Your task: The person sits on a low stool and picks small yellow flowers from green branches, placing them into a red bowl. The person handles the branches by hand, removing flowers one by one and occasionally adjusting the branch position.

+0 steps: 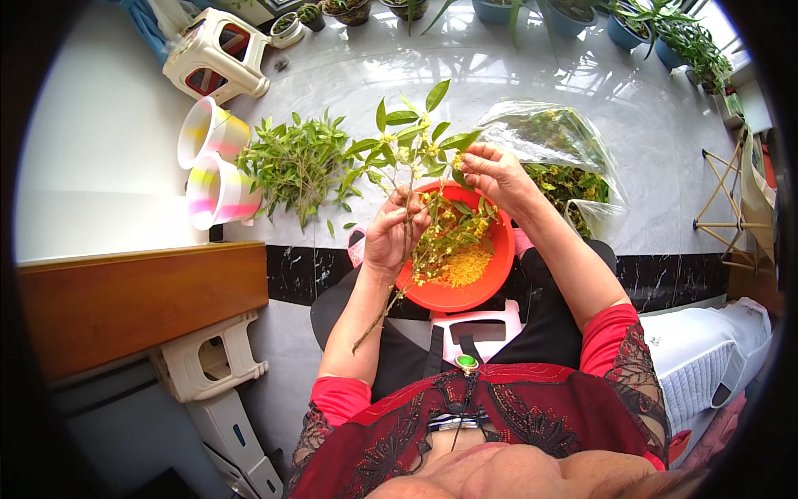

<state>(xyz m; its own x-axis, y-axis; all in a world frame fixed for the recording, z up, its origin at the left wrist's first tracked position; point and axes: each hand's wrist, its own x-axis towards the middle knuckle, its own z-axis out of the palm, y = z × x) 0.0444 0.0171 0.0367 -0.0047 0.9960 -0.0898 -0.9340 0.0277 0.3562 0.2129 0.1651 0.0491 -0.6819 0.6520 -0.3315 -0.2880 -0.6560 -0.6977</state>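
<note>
My left hand [394, 232] grips the brown stem of a leafy branch [408, 134] with small yellow blossoms. The branch stands up above the fist, and its bare lower end slants down past my wrist. At the branch's right side, the fingertips of my right hand [499, 174] pinch a cluster of yellow flowers [458, 161] beside a leaf. Below both hands, a red plastic basin [499, 262] holds loose yellow petals [464, 265] and flowering sprigs [452, 231]. My hands and the branch cover part of its far rim.
A heap of leafy cuttings [299, 165] lies on the tiles to the left, beside two plastic buckets [215, 190]. On the right, a clear plastic bag [548, 131] contains more flowering branches. A pink stool [477, 327] sits between my legs. Potted plants [626, 31] line the far side.
</note>
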